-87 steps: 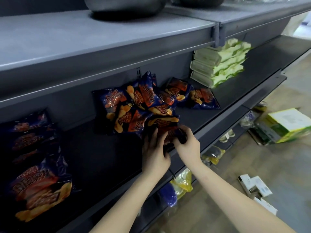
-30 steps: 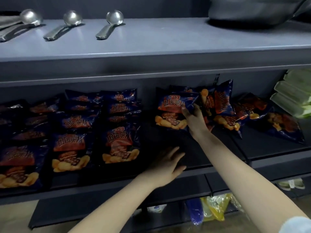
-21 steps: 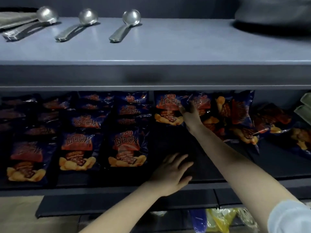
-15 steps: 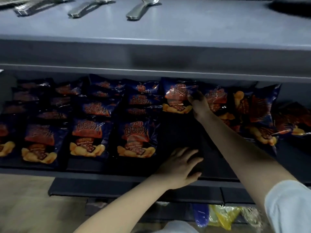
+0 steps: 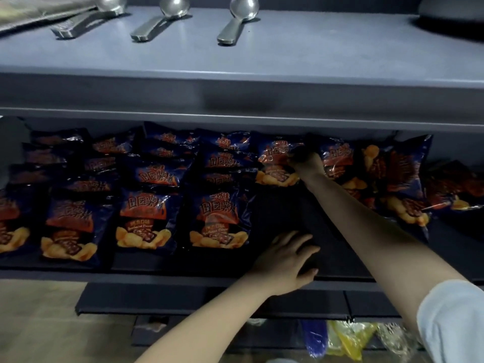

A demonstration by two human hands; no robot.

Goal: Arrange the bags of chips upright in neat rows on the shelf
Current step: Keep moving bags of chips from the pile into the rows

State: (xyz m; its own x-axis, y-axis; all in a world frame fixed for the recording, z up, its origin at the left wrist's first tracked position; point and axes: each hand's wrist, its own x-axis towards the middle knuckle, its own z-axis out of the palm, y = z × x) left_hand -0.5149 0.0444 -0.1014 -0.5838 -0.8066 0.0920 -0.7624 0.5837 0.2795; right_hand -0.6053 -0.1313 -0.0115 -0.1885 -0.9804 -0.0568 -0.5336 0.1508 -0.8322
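Dark blue chip bags with orange print fill the middle shelf (image 5: 340, 268). Rows of them lean back on the left, the front one (image 5: 217, 218) nearest my left hand. At the back of an otherwise bare column stands one bag (image 5: 275, 163), and my right hand (image 5: 305, 163) grips its right edge deep under the upper shelf. My left hand (image 5: 288, 258) lies flat on the shelf near its front edge, fingers apart, holding nothing. A loose heap of bags (image 5: 392, 179) lies to the right of my right arm.
The grey upper shelf (image 5: 262, 64) overhangs the bags and carries three metal ladles (image 5: 233, 24) and a dark pan (image 5: 453, 19) at the far right. A lower shelf holds blue and yellow packets (image 5: 340, 339). The floor shows at bottom left.
My right hand carried one bag from the heap leftward to the back of the shelf, beside the rows. My left hand let go and came to rest flat on the shelf front.
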